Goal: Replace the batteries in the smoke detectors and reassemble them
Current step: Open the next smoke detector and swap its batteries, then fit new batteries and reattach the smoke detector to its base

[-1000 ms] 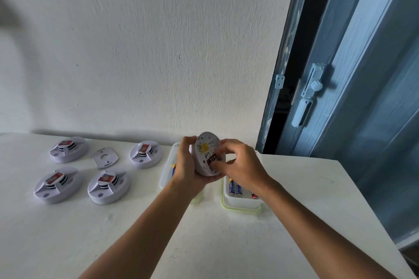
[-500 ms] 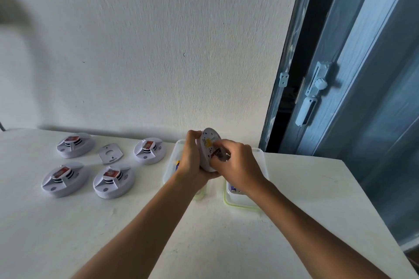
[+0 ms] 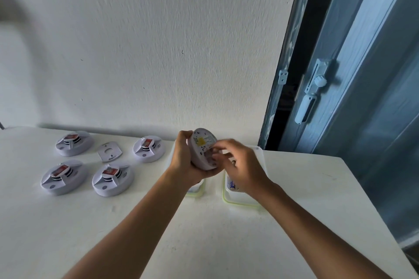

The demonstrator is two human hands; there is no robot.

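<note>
since a moment ago the right hand (image 3: 240, 163) has slid lower across the back of the smoke detector (image 3: 204, 149), and its fingers are blurred with motion now. they're loosely curled against the open underside; whether they pinch anything there can't be told. left hand (image 3: 183, 158) grips the detector by its rim, thumb over the top edge, holding it tilted on edge above the table (image 3: 204, 233), near the back edge by the wall. yellow label showing on the detector's back. below the hands sit two clear containers (image 3: 229, 197) with greenish rims, a blue battery (image 3: 232, 184) visible in the right one. over at the back left corner, four more detectors (image 3: 111, 179) lie face up, a loose mounting plate (image 3: 110, 151) between them.
</note>
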